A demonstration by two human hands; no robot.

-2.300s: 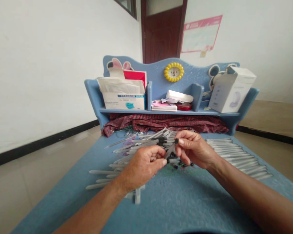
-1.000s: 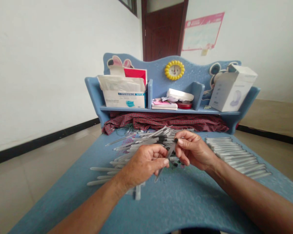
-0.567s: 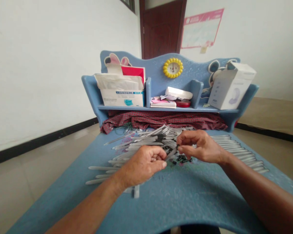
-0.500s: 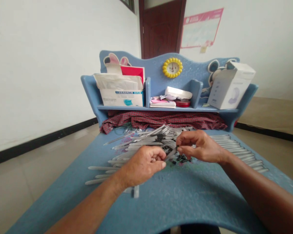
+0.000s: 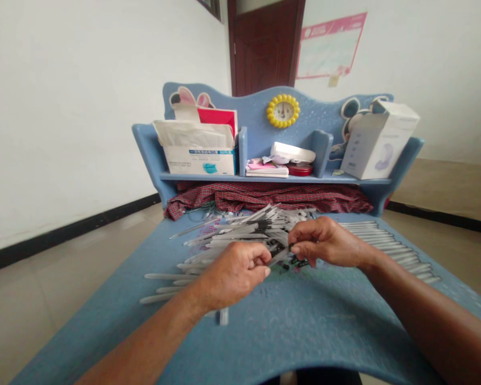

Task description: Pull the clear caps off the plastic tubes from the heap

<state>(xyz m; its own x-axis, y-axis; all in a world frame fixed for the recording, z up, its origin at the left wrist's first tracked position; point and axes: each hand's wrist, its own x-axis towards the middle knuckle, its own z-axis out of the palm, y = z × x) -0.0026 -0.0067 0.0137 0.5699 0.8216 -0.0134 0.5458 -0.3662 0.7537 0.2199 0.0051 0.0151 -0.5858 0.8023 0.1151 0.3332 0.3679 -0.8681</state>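
Left hand [image 5: 236,272]: fingers are curling inward, thumb and index finger are pinching the lower end of a translucent pen tube [image 5: 279,258]. Right hand [image 5: 324,243]: thumb and index finger are closing on a small black piece [image 5: 292,247] at the tube's upper end; whether the piece is seated in the tube, cannot tell.

Position of tube: it is spanning the gap between the two hands, slanting up from the left fingertips toward the right ones, above the blue desk [image 5: 304,331]. Its ends are partly hiding behind the fingers.

Surroundings: a loose pile of pen parts [image 5: 240,232] is lying just beyond the hands, tubes and dark-tipped pieces crossing one another. Small black parts [image 5: 300,263] are lying on the desk near the right fingertips. Several tubes [image 5: 162,291] are sticking out to the left of the left hand and forearm; a short clear piece [image 5: 224,316] is lying on the near side of that hand. A row of tubes [image 5: 388,248] is lying side by side beyond the right wrist. Plaid cloth [image 5: 272,198] is lying bunched under the shelf [image 5: 264,179], behind the pile.
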